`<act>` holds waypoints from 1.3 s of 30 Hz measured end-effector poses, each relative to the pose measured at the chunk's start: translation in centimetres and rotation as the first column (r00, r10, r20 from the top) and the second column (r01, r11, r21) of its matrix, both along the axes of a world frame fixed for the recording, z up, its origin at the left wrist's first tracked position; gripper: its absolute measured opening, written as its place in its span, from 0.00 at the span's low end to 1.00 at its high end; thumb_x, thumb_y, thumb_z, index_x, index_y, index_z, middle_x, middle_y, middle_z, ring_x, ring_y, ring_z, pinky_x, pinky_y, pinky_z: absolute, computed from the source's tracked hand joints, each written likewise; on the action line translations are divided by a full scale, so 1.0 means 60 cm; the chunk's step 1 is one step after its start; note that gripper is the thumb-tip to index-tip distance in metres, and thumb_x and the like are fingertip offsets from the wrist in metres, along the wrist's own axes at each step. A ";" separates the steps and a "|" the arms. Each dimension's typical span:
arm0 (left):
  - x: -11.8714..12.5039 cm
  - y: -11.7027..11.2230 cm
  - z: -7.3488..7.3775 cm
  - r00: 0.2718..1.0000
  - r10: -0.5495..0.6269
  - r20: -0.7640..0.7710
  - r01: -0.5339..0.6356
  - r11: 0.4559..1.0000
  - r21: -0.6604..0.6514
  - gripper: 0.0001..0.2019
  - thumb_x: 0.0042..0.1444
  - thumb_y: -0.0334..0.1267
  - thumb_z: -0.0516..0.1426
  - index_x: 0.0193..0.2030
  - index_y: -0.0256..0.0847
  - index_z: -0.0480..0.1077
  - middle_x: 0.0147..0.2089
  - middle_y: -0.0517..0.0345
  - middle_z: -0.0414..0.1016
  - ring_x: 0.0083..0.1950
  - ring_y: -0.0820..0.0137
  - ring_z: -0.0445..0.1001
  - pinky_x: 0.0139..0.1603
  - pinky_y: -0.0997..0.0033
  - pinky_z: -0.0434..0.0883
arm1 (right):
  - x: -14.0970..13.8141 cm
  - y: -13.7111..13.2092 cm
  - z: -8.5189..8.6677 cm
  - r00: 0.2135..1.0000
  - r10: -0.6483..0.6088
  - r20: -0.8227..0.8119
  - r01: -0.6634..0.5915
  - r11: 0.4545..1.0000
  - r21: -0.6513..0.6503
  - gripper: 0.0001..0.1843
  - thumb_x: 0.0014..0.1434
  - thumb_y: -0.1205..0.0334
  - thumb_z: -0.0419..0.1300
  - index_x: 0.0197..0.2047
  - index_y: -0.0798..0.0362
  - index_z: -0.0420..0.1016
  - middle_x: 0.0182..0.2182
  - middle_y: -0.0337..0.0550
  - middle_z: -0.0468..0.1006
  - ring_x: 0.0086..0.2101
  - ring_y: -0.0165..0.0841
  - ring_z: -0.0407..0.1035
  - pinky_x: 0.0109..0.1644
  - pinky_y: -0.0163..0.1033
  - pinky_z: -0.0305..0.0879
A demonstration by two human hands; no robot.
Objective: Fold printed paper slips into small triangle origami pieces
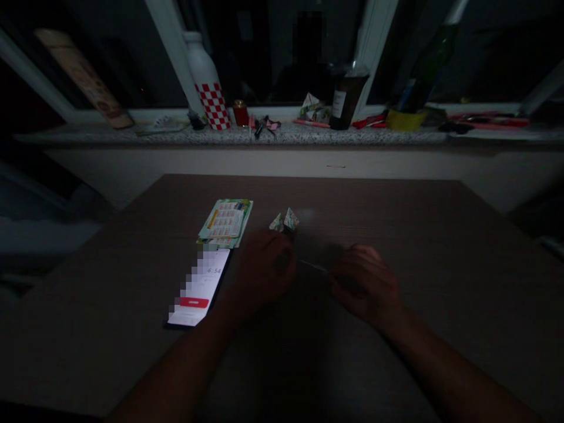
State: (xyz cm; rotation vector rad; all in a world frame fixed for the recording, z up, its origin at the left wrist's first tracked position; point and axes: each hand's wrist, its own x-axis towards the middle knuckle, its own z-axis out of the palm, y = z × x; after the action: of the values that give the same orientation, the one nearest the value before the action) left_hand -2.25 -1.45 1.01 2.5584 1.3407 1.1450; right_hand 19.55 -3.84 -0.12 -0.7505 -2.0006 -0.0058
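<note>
My left hand (267, 267) is closed, with curled fingers, low over the middle of the table; what it may hold is hidden in the dim light. To its right, my right hand (365, 285) pinches one end of a thin pale strip (314, 267), perhaps paper seen edge-on. The strip's other end points toward my left hand, and I cannot tell whether it touches. Just beyond my left hand stand small folded paper pieces (291, 220) with pointed tops and a printed pattern. Left of them lies a stack of printed calendar cards (225, 220).
A lit phone (198, 294) lies on the brown table (374, 205) beside my left forearm. Along the window sill (291, 134) stand a white bottle with red checks (212, 103), a small red jar (240, 113), a dark cup (346, 103) and a green bottle (434, 59).
</note>
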 end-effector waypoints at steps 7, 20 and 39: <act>0.038 -0.028 -0.014 0.952 -0.306 0.026 0.306 0.952 -0.014 0.05 0.59 0.32 0.54 0.38 0.37 0.71 0.36 0.55 0.74 0.39 0.69 0.70 0.44 0.65 0.68 | -0.009 0.003 -0.006 0.998 0.056 -0.013 -0.057 0.995 -0.077 0.10 0.51 0.74 0.62 0.37 0.53 0.70 0.28 0.43 0.76 0.31 0.34 0.70 0.42 0.46 0.66; 0.036 -0.022 -0.019 0.948 -0.062 0.312 0.163 0.937 -0.309 0.06 0.57 0.36 0.57 0.33 0.39 0.73 0.33 0.56 0.76 0.37 0.69 0.73 0.40 0.68 0.69 | 0.012 0.020 -0.027 0.982 -0.190 -0.012 0.159 0.852 -0.499 0.03 0.50 0.68 0.60 0.27 0.52 0.72 0.24 0.40 0.77 0.28 0.34 0.71 0.35 0.40 0.64; 0.015 0.021 -0.046 0.907 -0.333 -0.260 0.203 0.883 -0.423 0.13 0.61 0.30 0.50 0.48 0.39 0.71 0.48 0.52 0.72 0.50 0.65 0.68 0.55 0.63 0.65 | 0.016 0.031 -0.046 0.906 0.262 0.333 -0.040 0.835 -0.549 0.19 0.58 0.66 0.60 0.53 0.48 0.72 0.49 0.45 0.77 0.53 0.39 0.65 0.59 0.50 0.57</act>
State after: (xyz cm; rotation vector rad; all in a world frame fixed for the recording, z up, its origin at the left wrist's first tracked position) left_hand -1.34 -0.17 -1.76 2.5864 1.0656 0.3697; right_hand 20.49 -1.95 -2.85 -0.9897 -2.4898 0.5610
